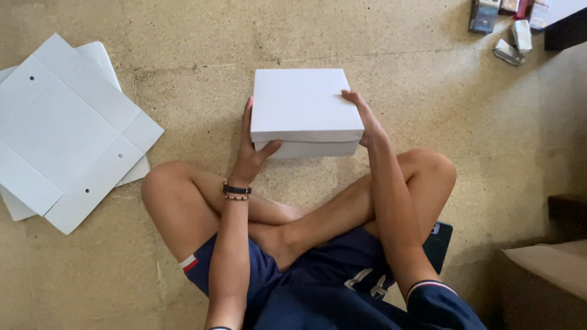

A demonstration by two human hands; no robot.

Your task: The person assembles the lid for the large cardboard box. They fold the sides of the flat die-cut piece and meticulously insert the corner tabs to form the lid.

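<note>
The floor (183,36) is rough beige concrete. On it lie a white box (302,104), flat white cardboard sheets (64,131) at left, and small packages (510,30) at the top right.

The floor (379,36) is bare concrete, sandy beige, mottled and faintly cracked — soft, even light falls across it. Flat white cardboard sheets (61,131) lie stacked at the left. Small packages (510,27) cluster at the top right corner, and a brown cardboard carton (544,281) stands at the lower right — shadowed beside a dark step (567,214).
</note>
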